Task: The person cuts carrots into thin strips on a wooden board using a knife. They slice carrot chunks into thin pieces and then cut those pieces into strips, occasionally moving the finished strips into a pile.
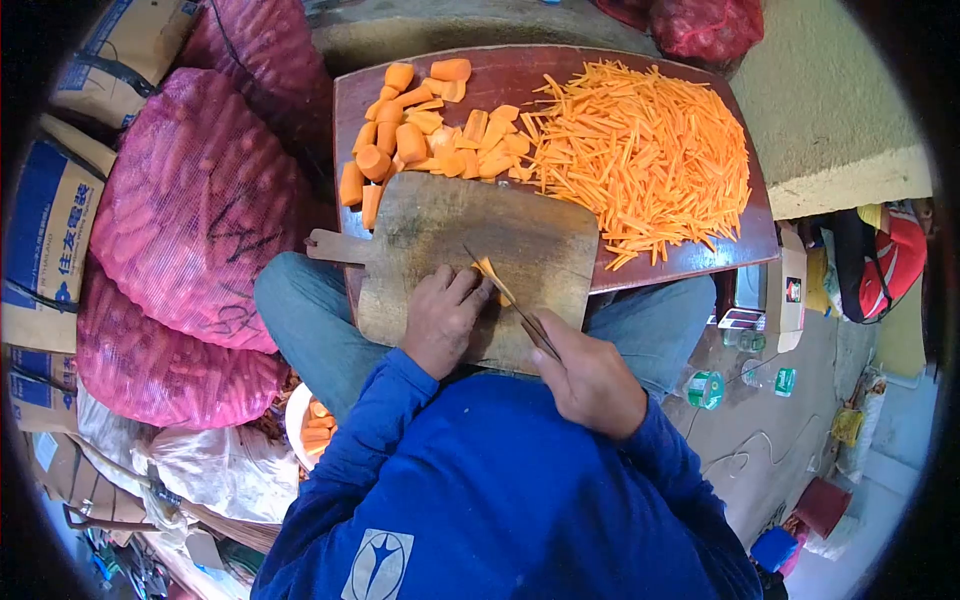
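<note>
A wooden cutting board (410,255) with a short handle lies across my lap and the table's near edge. My left hand (445,318) rests on the board, its curled fingers holding a carrot piece (486,268) that they mostly cover. In my right hand (592,378) is a knife (522,312), its blade slanting up and left across the board, right beside the carrot and my left fingertips. Beyond the board, a large heap of carrot sticks (645,150) lies at the right. Peeled carrot chunks (373,163) and flat carrot slices (490,135) sit at the left.
The dark red table (500,75) bears the carrots. Pink mesh sacks (190,210) and cardboard boxes (50,240) crowd the left. A white bucket (297,425) with carrot pieces stands by my left knee. Bottles (704,389) and a cord (765,440) lie on the floor at right.
</note>
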The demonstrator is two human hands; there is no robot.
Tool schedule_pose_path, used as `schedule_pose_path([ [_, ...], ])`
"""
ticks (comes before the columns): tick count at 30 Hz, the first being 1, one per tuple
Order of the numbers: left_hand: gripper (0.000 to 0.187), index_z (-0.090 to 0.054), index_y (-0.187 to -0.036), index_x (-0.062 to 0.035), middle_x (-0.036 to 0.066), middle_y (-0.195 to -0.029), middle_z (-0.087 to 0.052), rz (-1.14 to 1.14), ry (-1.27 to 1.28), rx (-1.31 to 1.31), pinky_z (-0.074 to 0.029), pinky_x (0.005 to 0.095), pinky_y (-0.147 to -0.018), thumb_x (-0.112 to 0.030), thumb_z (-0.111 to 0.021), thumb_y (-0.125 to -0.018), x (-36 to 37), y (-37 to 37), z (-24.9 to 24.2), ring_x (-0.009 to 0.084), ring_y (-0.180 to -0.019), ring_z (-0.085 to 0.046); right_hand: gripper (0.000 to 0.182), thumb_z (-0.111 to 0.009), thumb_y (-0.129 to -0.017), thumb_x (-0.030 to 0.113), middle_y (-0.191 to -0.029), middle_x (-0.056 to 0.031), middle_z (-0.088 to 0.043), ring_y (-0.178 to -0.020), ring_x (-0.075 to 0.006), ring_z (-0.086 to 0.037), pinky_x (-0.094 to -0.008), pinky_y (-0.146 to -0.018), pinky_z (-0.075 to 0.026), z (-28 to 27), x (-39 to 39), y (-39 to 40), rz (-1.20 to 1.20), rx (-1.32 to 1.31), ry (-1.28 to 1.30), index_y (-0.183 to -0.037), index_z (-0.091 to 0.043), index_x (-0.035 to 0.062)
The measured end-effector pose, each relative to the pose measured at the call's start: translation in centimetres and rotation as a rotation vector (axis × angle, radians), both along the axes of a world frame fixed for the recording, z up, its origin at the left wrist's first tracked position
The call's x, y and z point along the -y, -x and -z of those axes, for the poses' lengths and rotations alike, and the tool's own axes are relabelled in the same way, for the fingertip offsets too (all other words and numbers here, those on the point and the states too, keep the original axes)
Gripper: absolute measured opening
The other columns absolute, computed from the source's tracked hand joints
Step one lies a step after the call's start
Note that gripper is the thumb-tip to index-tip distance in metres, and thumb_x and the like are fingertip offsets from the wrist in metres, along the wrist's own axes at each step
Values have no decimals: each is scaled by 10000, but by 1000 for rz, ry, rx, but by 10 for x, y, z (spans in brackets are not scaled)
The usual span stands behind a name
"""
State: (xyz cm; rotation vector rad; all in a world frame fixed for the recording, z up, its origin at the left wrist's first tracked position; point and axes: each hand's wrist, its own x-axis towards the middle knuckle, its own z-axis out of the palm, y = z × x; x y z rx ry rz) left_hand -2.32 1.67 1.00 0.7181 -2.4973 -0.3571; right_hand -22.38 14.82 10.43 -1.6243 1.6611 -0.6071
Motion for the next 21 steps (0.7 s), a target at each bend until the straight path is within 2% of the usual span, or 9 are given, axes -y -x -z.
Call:
schedule_pose_path([
  [5, 355, -761, -1169, -45, 78, -1056, -641, 3, -28, 46, -514, 426, -755, -132, -684, -833, 0, -2, 1, 291, -946, -615, 417, -606, -1052, 191, -1066, -326, -711, -963, -545, -698, -622, -804, -556, 6, 3, -4, 22, 10, -95, -1401, -465, 14],
  [8, 357, -765, -1166, -43, 76, -1046, -641, 1, 13, -4, -517, 426, -753, -131, -680, -830, 0, -1, 3, 289, -945, -618, 439, -615, -1046, 183, -1047, -322, -714, -957, -539, -703, -622, -796, -556, 15, 24, -8, -26, -20, -78, -1420, -462, 15],
  [14, 359, -764, -1156, -28, 75, -1046, -659, -9, 6, -23, -519, 419, -746, -127, -680, -821, 0, -2, 3, 281, -949, -624, 389, -612, -1048, 186, -1024, -319, -713, -956, -552, -689, -625, -788, -544, -2, 1, -3, 16, 29, -47, -1372, -474, 21],
  [18, 363, -762, -1146, -24, 74, -1063, -668, 3, 3, -15, -519, 417, -744, -137, -681, -811, 1, -1, 4, 276, -949, -623, 391, -615, -1049, 189, -1023, -322, -710, -939, -549, -691, -616, -777, -547, 10, 6, -7, 27, -2, -40, -1372, -473, 20],
  [21, 355, -764, -1133, -25, 72, -1057, -668, -1, 15, -17, -517, 414, -740, -139, -681, -807, -1, -2, 4, 273, -941, -619, 450, -628, -1043, 192, -1043, -324, -714, -921, -528, -713, -598, -764, -568, 14, 22, -8, -27, -57, -41, -1425, -470, 13],
])
